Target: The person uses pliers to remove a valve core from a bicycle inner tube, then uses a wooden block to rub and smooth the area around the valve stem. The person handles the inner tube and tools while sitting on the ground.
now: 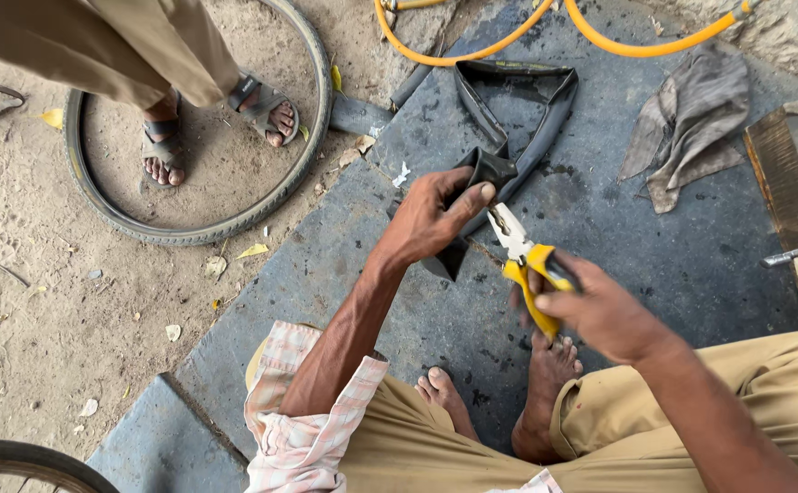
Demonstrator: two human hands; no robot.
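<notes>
L hand pinches a folded bit of black rubber inner tube between thumb & fingers, closed tight on it, held up over the grey stone slab. Rest of the tube trails away in a flat loop on the slab. R hand is wrapped round the yellow handles of a pair of pliers; the steel nose points up-left at the pinched fold, prob. touching the rubber, hard to tell as the thumb covers the spot. Person's bare feet rest on the slab just below. Bike tyre lies on the sand w/ another person's sandalled feet inside it. Grey rag & orange hose near the far edge.
</notes>
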